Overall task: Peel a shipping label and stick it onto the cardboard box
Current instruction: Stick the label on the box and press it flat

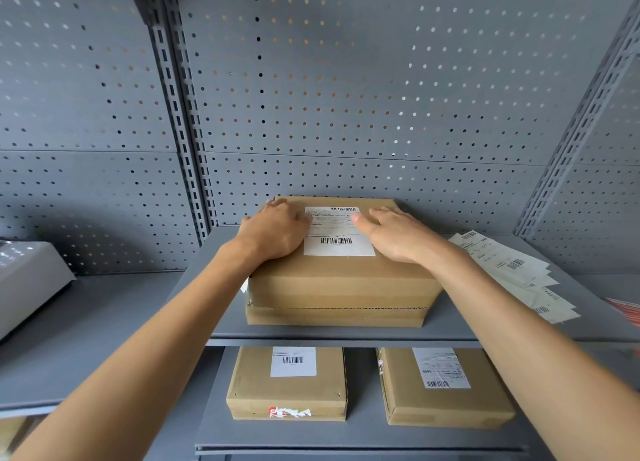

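On the grey shelf [485, 325], mid-scene: box [341, 287] sits flat, near the pegboard [346, 96] behind it. White label [338, 232] lies on the box top, barcodes at its far and near ends, looks flat against the cardboard. Left hand [273, 230] rests palm-down on the box top at the label's left edge, fingers straight and together, thumb tip touching the label. Right hand [398, 233] lies palm-down on the right side, fingers flat and slightly spread, thumb tip on the label's right edge. Neither hand pinches anything.

Right of the box, same shelf: fanned stack of label sheets [516, 273]. Lower shelf, near side: two smaller boxes, left one [287, 391] and right one [446, 401], each with a label on top. Far left: light grey device [27, 280], cut off by the frame edge.
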Demonstrator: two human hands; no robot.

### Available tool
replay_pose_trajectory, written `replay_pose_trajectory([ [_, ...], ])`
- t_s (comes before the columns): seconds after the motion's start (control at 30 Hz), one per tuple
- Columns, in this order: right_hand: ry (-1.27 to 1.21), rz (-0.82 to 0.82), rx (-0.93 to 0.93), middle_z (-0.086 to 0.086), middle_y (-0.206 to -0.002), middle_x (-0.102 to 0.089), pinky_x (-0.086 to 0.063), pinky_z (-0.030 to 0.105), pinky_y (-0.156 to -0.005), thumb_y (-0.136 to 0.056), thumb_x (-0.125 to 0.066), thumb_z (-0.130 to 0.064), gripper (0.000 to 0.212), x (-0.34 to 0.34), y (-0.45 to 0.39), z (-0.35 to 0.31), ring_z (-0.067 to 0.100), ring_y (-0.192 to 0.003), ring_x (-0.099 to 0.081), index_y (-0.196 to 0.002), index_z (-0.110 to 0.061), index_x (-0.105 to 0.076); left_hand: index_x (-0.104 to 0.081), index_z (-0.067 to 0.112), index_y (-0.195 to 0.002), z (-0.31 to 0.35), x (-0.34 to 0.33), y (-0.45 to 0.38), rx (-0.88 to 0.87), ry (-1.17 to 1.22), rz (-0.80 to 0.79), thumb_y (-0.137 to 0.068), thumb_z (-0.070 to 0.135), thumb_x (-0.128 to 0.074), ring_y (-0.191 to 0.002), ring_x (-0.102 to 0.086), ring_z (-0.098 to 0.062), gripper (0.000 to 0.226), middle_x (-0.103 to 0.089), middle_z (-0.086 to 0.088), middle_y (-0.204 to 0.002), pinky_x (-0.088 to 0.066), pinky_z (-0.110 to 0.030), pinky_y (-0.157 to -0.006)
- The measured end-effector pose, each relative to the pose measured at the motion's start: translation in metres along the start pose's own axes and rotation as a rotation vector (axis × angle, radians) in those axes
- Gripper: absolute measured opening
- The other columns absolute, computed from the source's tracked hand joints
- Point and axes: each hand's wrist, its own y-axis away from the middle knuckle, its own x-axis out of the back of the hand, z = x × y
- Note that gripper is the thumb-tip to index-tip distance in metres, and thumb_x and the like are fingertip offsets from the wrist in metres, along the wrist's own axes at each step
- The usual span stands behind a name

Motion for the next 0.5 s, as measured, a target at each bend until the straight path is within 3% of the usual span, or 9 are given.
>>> replay_pose_trajectory([
  [0.03, -0.005, -0.013, 0.006, -0.001, -0.17, -0.008, -0.012, 0.049, -0.124, -0.098, -0.017, -0.071, 0.08, 0.001, 0.005, -0.003, 0.016, -0.156, -0.001, -0.16, -0.021, -0.021, -0.064, 0.02, -0.121, 0.003, 0.0, 0.005, 0.011, -0.025, 0.009, -0.106, 0.05, -0.027, -0.142, -0.038, -0.032, 0.05, -0.048, -0.006, -0.147, -0.031, -0.062, -0.113],
  [0.1, 0.02, -0.029, 0.009, 0.001, -0.17, -0.008, -0.01, 0.053, -0.124, -0.093, -0.016, -0.078, 0.086, 0.001, 0.013, -0.008, 0.018, -0.156, 0.003, -0.16, -0.023, -0.02, -0.06, 0.017, -0.124, 0.011, -0.002, 0.017, 0.018, -0.051, 0.01, -0.103, 0.062, -0.023, -0.153, -0.024, -0.03, 0.062, -0.041, -0.006, -0.155, -0.022, -0.068, -0.115],
  [0.27, 0.179, 0.0, 0.004, 0.001, -0.167, -0.017, -0.014, 0.058, -0.119, -0.079, -0.012, -0.09, 0.106, -0.011, 0.015, -0.012, 0.022, -0.155, -0.005, -0.158, -0.02, -0.023, -0.047, 0.032, -0.146, 0.013, -0.011, 0.021, -0.003, -0.114, -0.008, -0.095, 0.073, -0.024, -0.148, -0.028, -0.025, 0.069, -0.046, 0.0, -0.145, -0.027, -0.066, -0.111],
  [0.37, 0.205, 0.02, 0.018, 0.002, -0.164, -0.024, -0.02, 0.057, -0.116, -0.076, -0.012, -0.092, 0.109, -0.013, 0.013, -0.01, 0.023, -0.153, -0.012, -0.155, -0.019, -0.028, -0.044, 0.029, -0.149, 0.011, -0.012, 0.02, -0.004, -0.126, -0.01, -0.092, 0.075, -0.026, -0.149, -0.028, -0.024, 0.075, -0.044, 0.002, -0.15, -0.031, -0.062, -0.112],
  [0.5, 0.211, 0.009, 0.02, 0.001, -0.168, -0.016, -0.022, 0.056, -0.117, -0.079, -0.011, -0.089, 0.106, -0.013, 0.012, -0.007, 0.022, -0.155, -0.007, -0.159, -0.02, -0.02, -0.04, 0.028, -0.152, 0.011, -0.011, 0.02, -0.011, -0.107, -0.014, -0.095, 0.071, -0.03, -0.15, -0.025, -0.023, 0.072, -0.041, 0.002, -0.154, -0.031, -0.06, -0.113],
])
